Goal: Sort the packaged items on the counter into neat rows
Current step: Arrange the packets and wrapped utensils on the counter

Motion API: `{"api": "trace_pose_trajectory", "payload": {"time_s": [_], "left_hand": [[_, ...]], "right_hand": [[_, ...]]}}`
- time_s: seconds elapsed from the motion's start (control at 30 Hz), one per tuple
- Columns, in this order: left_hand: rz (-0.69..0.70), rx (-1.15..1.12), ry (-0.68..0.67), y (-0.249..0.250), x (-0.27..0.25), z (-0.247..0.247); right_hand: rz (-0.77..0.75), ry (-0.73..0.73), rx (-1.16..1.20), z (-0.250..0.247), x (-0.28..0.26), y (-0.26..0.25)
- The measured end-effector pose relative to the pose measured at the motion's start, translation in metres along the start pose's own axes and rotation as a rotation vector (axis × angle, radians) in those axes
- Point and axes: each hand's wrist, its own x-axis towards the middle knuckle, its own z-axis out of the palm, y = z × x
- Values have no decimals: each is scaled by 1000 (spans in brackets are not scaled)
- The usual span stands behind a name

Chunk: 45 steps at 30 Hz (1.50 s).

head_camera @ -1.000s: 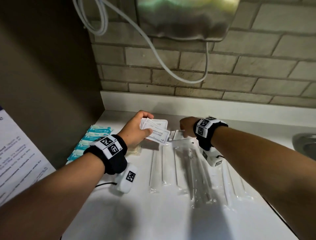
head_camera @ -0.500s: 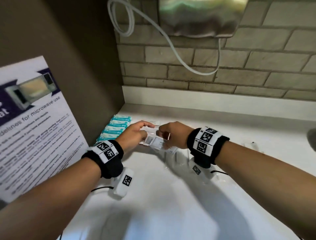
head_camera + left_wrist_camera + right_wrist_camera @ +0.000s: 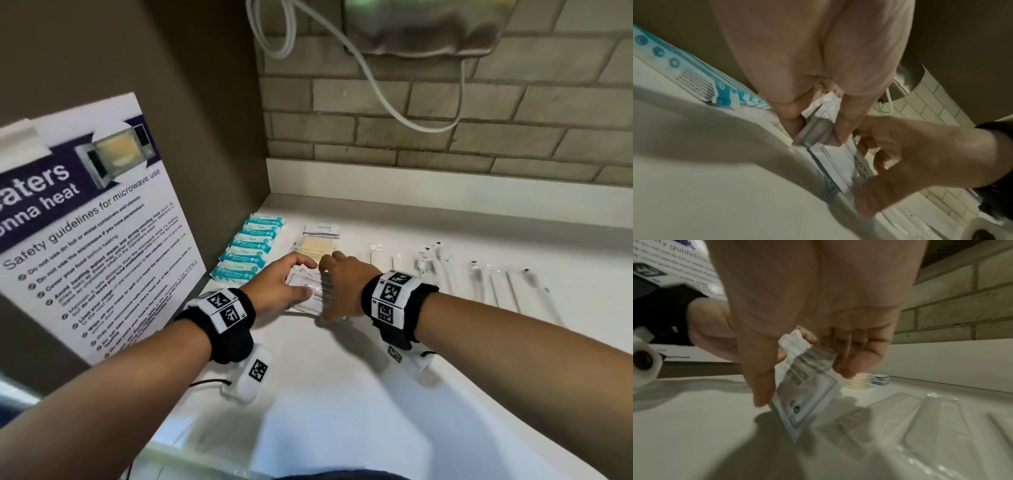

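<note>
Both hands meet over the white counter (image 3: pixel 342 394), just in front of the cream packets (image 3: pixel 317 246). My left hand (image 3: pixel 310 279) pinches a small stack of white shampoo sachets (image 3: pixel 816 129) between thumb and fingers. In my right hand (image 3: pixel 330 291), thumb and fingers grip one white sachet (image 3: pixel 807 386) by its upper edge, tilted, with its lower corner close to the counter. In the left wrist view that sachet (image 3: pixel 840 165) overlaps the stack. A row of teal packets (image 3: pixel 253 250) lies along the left wall.
Several long clear-wrapped items (image 3: pixel 479 277) lie side by side to the right of my hands. A small grey-white sachet stack (image 3: pixel 322 230) sits behind the cream packets. A microwave safety poster (image 3: pixel 85 222) leans on the left wall. A brick wall with a white cable (image 3: pixel 376 85) stands behind.
Both hands have come down and left to the counter beside the teal packets. The right hand, earlier apart from the sachets, now grips one at the left hand's stack.
</note>
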Motion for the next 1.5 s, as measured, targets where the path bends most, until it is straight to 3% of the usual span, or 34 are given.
{"api": "trace_pose_trajectory", "payload": {"time_s": [0.07, 0.17, 0.33, 0.5, 0.6, 0.77, 1.07, 1.33, 1.5], "left_hand": [[7, 17, -14, -3, -1, -1], [0, 46, -51, -8, 1, -7], [27, 606, -112, -8, 7, -28], [-51, 1047, -115, -2, 12, -24], [-103, 1073, -160, -2, 11, -10], [-113, 1033, -74, -6, 15, -2], [-119, 1031, -88, -6, 16, -3], [-113, 1025, -125, -12, 21, -13], [-90, 936, -121, -15, 26, -22]], "right_hand": [[-26, -69, -48, 2, -1, 0], [-52, -46, -51, 7, 0, 0], [-38, -17, -103, 9, 10, -7], [-2, -6, -47, 20, 21, -7], [19, -41, 39, 28, 26, -13], [87, -33, 109, 28, 28, -14], [135, -98, 119, 28, 35, -11], [79, -139, 133, 20, 33, -4], [104, -44, 221, 4, 36, 8]]}}
